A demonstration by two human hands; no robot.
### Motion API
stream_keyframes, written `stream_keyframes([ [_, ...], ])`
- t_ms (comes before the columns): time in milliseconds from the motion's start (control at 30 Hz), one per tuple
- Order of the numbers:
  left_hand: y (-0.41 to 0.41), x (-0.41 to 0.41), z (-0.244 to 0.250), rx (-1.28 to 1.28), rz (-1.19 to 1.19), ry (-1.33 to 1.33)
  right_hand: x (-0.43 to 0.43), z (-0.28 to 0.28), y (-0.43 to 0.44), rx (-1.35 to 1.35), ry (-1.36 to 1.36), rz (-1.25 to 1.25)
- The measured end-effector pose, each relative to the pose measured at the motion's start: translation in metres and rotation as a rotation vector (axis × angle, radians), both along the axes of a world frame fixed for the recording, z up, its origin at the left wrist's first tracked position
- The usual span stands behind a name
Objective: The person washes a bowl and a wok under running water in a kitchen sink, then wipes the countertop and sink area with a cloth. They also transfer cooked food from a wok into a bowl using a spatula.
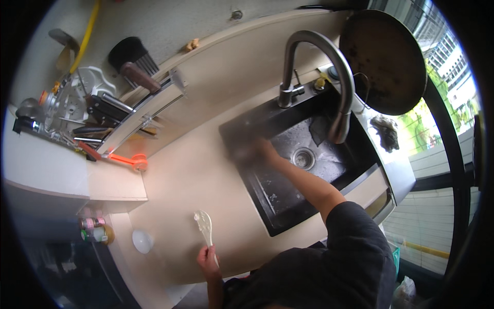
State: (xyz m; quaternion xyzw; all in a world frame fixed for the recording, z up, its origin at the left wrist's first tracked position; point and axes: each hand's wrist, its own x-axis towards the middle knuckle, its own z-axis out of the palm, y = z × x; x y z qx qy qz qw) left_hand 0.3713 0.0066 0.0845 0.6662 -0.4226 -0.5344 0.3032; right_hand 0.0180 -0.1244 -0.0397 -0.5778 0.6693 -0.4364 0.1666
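Note:
A pale rice paddle point(204, 224) with white residue stuck on its head is held by its handle in my left hand point(209, 262), above the countertop. My right arm stretches across the black sink point(274, 216). At its end, my right hand point(265, 151) is over the sink's left ledge. A dark smear blurs the fingers, so I cannot see what they hold or touch. The metal drain point(303, 158) lies close to the right of this hand. Over the sink's far side arches a gooseneck faucet point(314, 36), and a dark cloth point(318, 130) rests near its spout.
A rack point(127, 131) with knives and other utensils hangs at the left. An orange-handled tool point(131, 161) sticks out below it. A white bowl point(142, 241) and several jars point(94, 233) stand at the lower left. A large pan point(382, 61) leans by the window, near a dark rag point(384, 133).

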Motion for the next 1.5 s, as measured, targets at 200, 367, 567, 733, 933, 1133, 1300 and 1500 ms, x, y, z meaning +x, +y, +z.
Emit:
stream_keyframes([
  [200,0.005,-0.031,-0.014,0.012,-0.078,0.07,-0.101,0.027,0.054,-0.122,-0.93,-0.491],
  [367,0.001,-0.063,-0.005,-0.002,-0.113,0.055,-0.214,0.047,0.016,-0.589,-1.016,-0.246],
  [567,0.016,-0.088,0.002,0.041,-0.104,-0.016,-0.291,0.021,-0.083,0.21,0.238,-0.604],
  [733,0.011,-0.115,-0.005,0.053,-0.317,0.088,-0.338,-0.053,-0.099,0.232,0.232,-0.651],
  [933,0.016,-0.165,0.013,0.141,-0.385,0.123,-0.24,0.078,0.006,0.183,-1.025,-0.056],
  [1133,0.006,-0.195,-0.015,0.122,-0.513,0.245,-0.193,0.076,0.05,0.104,-1.127,-0.014],
  [1300,-0.004,-0.219,-0.036,0.212,-0.542,0.373,-0.16,0.07,0.075,0.11,-1.054,-0.303],
  [1500,-0.012,-0.268,-0.032,0.348,-0.725,0.374,-0.265,0.062,-0.019,0.123,-0.176,-0.407],
])
